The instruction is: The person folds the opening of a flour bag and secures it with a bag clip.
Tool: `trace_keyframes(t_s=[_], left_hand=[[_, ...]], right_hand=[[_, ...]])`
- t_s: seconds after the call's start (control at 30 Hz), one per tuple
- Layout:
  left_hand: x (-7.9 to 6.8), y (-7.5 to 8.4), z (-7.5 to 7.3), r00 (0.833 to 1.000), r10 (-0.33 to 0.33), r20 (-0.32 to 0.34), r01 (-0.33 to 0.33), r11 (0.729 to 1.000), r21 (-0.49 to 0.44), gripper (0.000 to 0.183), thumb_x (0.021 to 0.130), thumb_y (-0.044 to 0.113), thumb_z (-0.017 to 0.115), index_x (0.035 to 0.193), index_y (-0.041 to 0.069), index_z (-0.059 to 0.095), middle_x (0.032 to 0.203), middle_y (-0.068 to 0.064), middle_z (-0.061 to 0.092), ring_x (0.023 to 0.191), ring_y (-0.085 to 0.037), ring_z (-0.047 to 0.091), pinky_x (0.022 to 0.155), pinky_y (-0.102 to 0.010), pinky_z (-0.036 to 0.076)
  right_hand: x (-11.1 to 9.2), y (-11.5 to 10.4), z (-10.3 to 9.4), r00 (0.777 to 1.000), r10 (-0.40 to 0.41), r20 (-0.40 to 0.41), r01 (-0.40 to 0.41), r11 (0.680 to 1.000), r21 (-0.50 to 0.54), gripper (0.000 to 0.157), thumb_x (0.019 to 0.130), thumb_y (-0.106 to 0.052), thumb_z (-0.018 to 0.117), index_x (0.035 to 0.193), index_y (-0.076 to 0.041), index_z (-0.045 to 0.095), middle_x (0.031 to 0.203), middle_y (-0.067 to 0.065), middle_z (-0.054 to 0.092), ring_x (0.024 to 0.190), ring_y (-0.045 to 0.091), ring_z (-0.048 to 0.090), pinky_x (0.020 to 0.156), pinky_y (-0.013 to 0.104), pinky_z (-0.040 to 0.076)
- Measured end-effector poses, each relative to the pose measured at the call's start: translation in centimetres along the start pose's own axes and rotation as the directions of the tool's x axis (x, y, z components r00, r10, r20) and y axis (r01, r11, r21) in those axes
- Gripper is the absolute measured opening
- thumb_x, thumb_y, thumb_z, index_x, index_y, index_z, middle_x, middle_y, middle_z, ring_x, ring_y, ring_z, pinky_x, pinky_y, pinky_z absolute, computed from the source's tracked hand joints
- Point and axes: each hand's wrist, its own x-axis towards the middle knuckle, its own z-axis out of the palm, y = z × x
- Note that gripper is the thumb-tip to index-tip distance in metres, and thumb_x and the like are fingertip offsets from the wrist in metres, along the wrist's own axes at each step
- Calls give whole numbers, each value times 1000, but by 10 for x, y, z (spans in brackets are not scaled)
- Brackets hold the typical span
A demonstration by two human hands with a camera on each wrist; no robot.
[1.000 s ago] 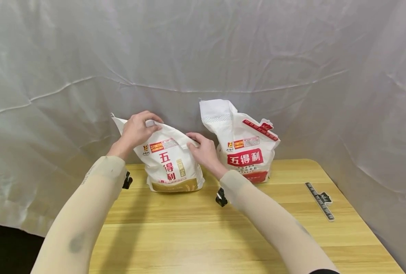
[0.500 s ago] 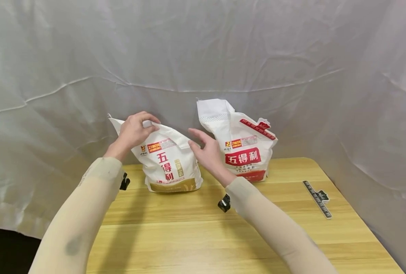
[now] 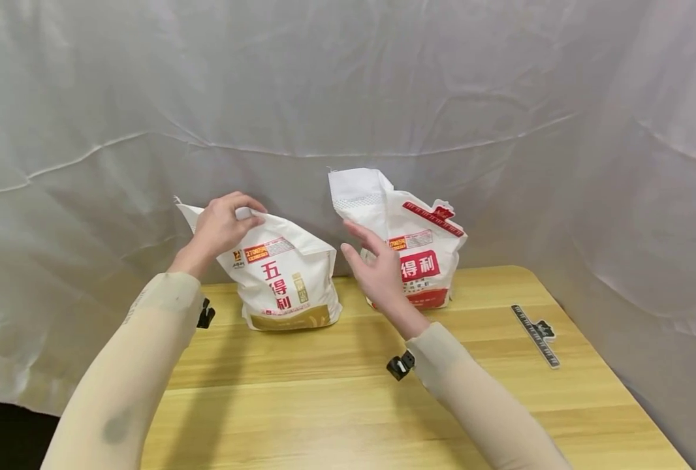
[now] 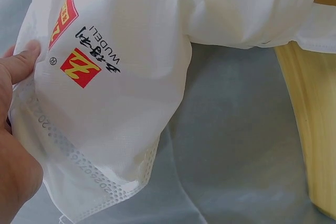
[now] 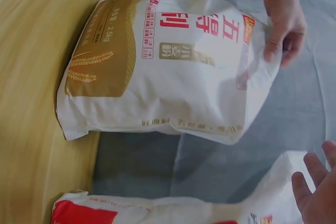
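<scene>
A white flour bag with a gold base band (image 3: 289, 281) stands upright at the back left of the table, its top folded over. My left hand (image 3: 221, 225) pinches that folded top edge; in the left wrist view the thumb (image 4: 23, 64) presses on the white fabric. Away from the bag, my right hand (image 3: 377, 264) has its fingers spread and holds nothing. It lies in front of a second white flour bag with red print (image 3: 421, 264), partly covering it. A red clip (image 3: 436, 217) sits on that bag's slanted top edge.
A black-and-white clip (image 3: 536, 334) lies on the wooden table (image 3: 336, 405) at the right. Behind the bags hangs a grey cloth (image 3: 301, 78), which also runs along the right side.
My right hand has let go of the gold-banded bag's folded top and moved right, its fingers opening. The left hand keeps its pinch. The view has shifted slightly.
</scene>
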Motion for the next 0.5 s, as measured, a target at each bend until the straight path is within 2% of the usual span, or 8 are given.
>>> trace_keyframes(t_s=[0.1,0.27,0.4,0.5], left_hand=[[0,-2,0,1000,1,-1,-1,1000,2,13,94,15,77,107,15,78,121,-6,72,125,-37,60,98,-57,45],[-2,-3,-2,1000,-11,11,11,1000,2,14,95,15,75,109,14,77,125,-9,71,129,-39,57,103,-59,43],[-2,-4,-3,1000,-15,20,15,1000,5,15,95,15,75,110,13,77,127,-9,70,129,-40,57,103,-60,43],[-3,-5,-3,1000,-14,22,13,1000,7,15,95,15,75,110,13,77,126,-10,70,128,-41,57,102,-61,43]], right_hand=[[-6,0,-10,1000,4,-26,-4,1000,3,38,98,-10,72,136,-7,68,136,9,69,128,25,63,109,49,49],[-16,3,-29,997,22,-68,-25,998,-49,39,98,-11,73,137,-14,69,134,8,70,124,24,65,108,46,50],[-24,10,-46,994,25,-107,-34,996,-80,40,97,-8,73,137,-12,69,134,9,70,124,26,65,108,49,49],[-32,15,-62,990,56,-127,-68,993,-98,41,98,-10,73,138,-12,68,136,8,69,125,30,64,106,53,50]])
